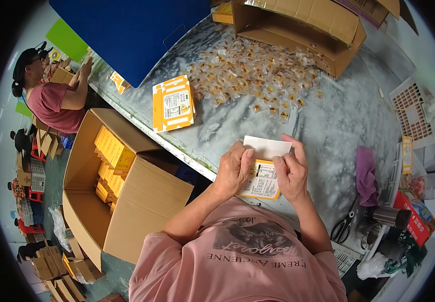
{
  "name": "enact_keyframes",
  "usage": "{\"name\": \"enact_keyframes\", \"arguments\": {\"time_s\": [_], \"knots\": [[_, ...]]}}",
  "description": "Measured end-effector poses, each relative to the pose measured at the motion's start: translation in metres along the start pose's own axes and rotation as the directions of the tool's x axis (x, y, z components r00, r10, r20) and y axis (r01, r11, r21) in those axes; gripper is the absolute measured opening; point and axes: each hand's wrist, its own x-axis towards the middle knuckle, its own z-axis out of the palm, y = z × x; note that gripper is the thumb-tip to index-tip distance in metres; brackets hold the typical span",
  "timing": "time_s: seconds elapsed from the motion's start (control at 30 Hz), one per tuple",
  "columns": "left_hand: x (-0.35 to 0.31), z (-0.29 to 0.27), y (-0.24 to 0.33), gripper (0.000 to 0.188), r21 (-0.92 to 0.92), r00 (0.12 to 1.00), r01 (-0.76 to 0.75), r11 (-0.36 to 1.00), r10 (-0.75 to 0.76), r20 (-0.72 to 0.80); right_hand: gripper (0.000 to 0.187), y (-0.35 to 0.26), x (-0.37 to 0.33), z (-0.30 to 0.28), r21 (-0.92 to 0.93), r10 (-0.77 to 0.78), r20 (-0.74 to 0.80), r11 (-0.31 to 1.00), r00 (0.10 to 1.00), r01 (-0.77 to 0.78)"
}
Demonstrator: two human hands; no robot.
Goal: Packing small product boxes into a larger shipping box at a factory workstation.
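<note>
Close to my body, at the table's near edge, I hold a small yellow-and-white carton [261, 183] with printed panels. Its white flap [267, 147] stands up at the far end. My left hand [234, 170] is closed round the carton's left side, thumb at the base of the flap. On the other side my right hand [293, 168] pinches the carton near the flap, its index finger raised along the flap's right edge. The carton's inside is hidden from view. Beyond my hands lies a spread heap of small clear-wrapped pieces [257, 70].
Flat yellow-and-white cartons [175, 103] are stacked left of the heap. A large cardboard box [142, 211] at my left holds yellow cartons [112, 157]. Another box [338, 55] lies behind the heap. Purple cloth [366, 176] and scissors [342, 227] are at right. A co-worker [56, 93] is at far left.
</note>
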Motion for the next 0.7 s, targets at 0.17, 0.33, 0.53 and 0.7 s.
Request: {"name": "enact_keyframes", "arguments": {"time_s": [0.17, 0.33, 0.53, 0.7], "knots": [[-0.007, 0.006, -0.002, 0.044, -0.189, 0.997, -0.024, 0.982, 0.01, -0.077, 0.036, 0.007, 0.0, 0.011, 0.057, -0.09, -0.114, 0.994, 0.989, 0.097], [-0.003, 0.007, -0.006, 0.066, -0.239, 0.964, 0.078, 0.968, -0.134, -0.228, 0.06, 0.0, -0.021, 0.041, 0.408, 0.186, -0.048, 0.901, 0.981, -0.151], [0.007, -0.019, 0.0, 0.063, -0.499, 0.943, 0.325, 0.804, -0.314, 0.108, 0.045, 0.046, -0.013, 0.032, 0.765, 0.605, 0.266, 0.342, 0.751, -0.546], [0.004, -0.049, -0.012, 0.06, -0.249, 0.986, 0.08, 0.965, -0.113, -0.121, 0.045, 0.052, -0.012, 0.046, 0.696, 0.307, 0.713, -0.203, 0.63, -0.688]]}}
